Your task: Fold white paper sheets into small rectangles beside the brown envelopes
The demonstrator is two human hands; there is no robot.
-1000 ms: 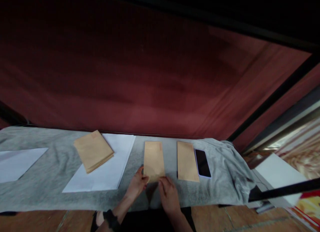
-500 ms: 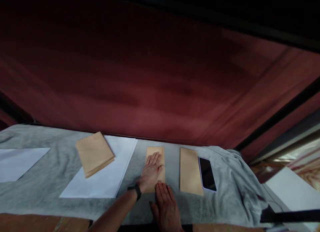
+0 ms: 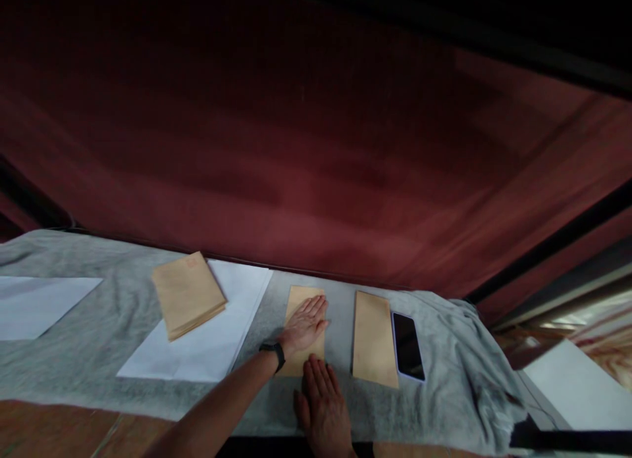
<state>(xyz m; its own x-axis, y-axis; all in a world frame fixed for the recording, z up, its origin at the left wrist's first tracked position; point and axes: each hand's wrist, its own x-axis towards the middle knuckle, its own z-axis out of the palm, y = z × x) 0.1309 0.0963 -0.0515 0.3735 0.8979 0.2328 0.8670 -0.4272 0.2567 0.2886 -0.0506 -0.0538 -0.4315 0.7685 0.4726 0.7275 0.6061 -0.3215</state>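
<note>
Under my left hand [image 3: 305, 326] lies a brown paper envelope [image 3: 299, 299], flat on the grey cloth. The palm rests on it with the fingers stretched out toward its upper right edge, and a dark band circles the wrist. My right hand [image 3: 324, 399] lies flat at the envelope's lower right corner, fingertips touching or just over it, fingers straight and thumb apart. To the right is another brown envelope, or a thin stack of them [image 3: 374, 339]. A stack of brown envelopes [image 3: 187, 290] sits tilted on white paper sheets [image 3: 197, 359] to the left.
A phone [image 3: 409, 346] lies beside the right-hand envelope. Another white sheet [image 3: 39, 306] is at the far left. The grey cloth [image 3: 123, 339] covers the surface, wrinkled at the right end. A dark red panel [image 3: 306, 201] rises behind it.
My left hand has slid to the right across the envelope, its fingers now at the right edge. My right hand stays near the lower corner. The view has shifted slightly.
</note>
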